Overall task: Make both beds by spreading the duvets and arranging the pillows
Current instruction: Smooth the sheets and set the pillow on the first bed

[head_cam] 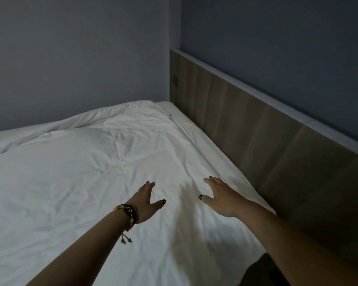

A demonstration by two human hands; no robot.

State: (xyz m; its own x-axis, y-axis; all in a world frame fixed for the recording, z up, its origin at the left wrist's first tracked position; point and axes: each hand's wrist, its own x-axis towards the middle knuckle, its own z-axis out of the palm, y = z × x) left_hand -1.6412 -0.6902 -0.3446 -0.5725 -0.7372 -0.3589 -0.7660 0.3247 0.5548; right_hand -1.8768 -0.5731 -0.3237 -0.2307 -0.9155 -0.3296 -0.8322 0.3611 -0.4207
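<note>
A white duvet (87, 172) lies spread over the bed, wrinkled, with a bunched fold along its far edge by the wall. My left hand (147, 200), with a beaded bracelet on the wrist, reaches out flat over the duvet, fingers straight and thumb spread. My right hand (219, 196) stretches forward beside it near the duvet's right edge, fingers extended. Neither hand holds anything. A strip of the mattress sheet (186, 118) shows along the headboard side. No pillow is in view.
A wooden headboard panel (256, 131) runs along the bed's right side under a white ledge (277, 100). Grey-blue walls meet in the corner behind the bed. A dark gap of floor (262, 269) shows at the lower right.
</note>
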